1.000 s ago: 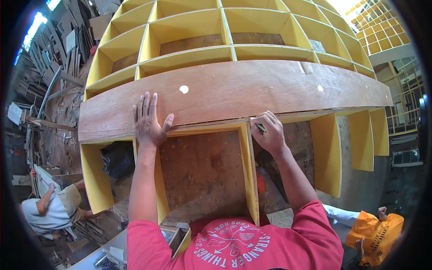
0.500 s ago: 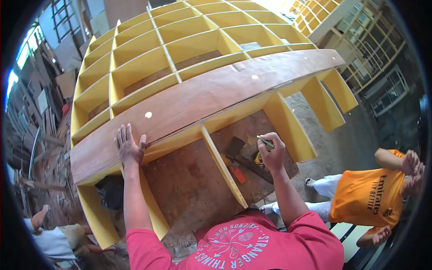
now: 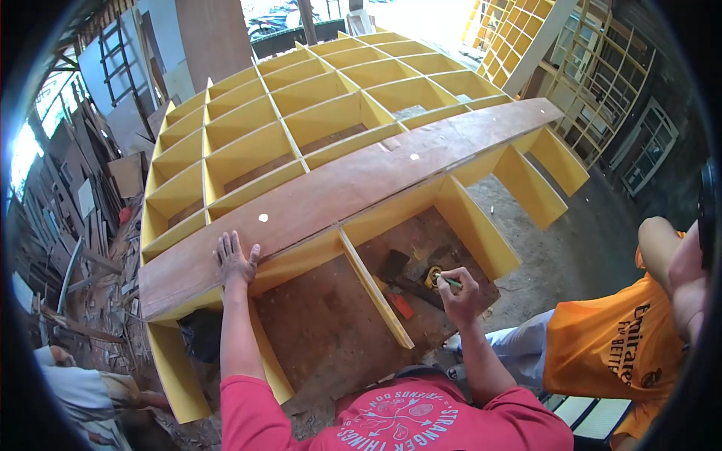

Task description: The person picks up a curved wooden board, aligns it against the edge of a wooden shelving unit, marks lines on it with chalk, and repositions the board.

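Note:
My left hand point(image 3: 236, 261) lies flat with fingers spread on the left part of a long curved plywood strip point(image 3: 338, 192), at its front edge. The strip rests across a yellow wooden grid frame point(image 3: 323, 105) and has a few pale round spots. My right hand point(image 3: 460, 297) pinches a green pencil or pen point(image 3: 451, 282) above the open front bay, apart from the strip. Below and beside it, on a brown board point(image 3: 308, 308), lie a yellow tape measure point(image 3: 433, 277), an orange-red object point(image 3: 401, 304) and a dark long tool point(image 3: 420, 292), partly hidden.
A person in an orange shirt point(image 3: 598, 338) stands close at the right. Another person point(image 3: 79, 383) is at the lower left. Yellow uprights point(image 3: 481, 233) jut toward me. A black bag point(image 3: 201, 336) sits in the left bay. Scrap boards point(image 3: 83, 188) lean along the left side.
The camera view has tilted up and shifted. My right hand has moved slightly, uncovering more of the tape measure. The person in orange has come nearer, with an arm raised. My left hand remains on the strip.

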Tool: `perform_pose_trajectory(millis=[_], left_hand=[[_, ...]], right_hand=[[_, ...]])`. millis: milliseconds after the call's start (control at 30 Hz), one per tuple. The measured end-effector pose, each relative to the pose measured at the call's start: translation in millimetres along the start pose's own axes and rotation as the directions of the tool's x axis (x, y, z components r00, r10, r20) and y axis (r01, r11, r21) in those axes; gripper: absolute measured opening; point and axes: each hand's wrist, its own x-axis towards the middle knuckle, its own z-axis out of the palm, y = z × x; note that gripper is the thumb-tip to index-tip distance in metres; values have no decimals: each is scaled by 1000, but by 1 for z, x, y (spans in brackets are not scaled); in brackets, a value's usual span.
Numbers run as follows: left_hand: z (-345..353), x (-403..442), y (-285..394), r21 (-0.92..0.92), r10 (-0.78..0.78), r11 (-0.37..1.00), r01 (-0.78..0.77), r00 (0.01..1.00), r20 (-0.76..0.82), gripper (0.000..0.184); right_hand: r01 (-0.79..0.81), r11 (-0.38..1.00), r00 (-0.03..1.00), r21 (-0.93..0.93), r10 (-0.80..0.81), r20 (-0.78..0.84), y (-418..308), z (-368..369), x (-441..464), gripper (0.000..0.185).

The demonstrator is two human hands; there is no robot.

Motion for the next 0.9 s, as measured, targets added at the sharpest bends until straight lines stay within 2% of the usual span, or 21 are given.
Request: perform_pose_trajectory(millis=[633, 733, 800, 900], left_hand=[[-1, -1, -5, -69, 8, 998, -9, 1000, -17, 106], [-1, -5, -2, -105, 15, 994, -18, 1000, -27, 106], [-5, -1, -3, -151, 21, 988, -29, 998, -58, 106], [0, -2, -7, -204, 24, 978, -43, 995, -94, 108]], right_hand=[[15, 999, 998, 30, -17, 58, -4, 36, 20, 8], [135, 991, 989, -23, -134, 60, -8, 41, 27, 9], [161, 987, 985, 12, -161, 57, 3, 45, 31, 10], [104, 995, 993, -11, -103, 62, -6, 50, 30, 9]])
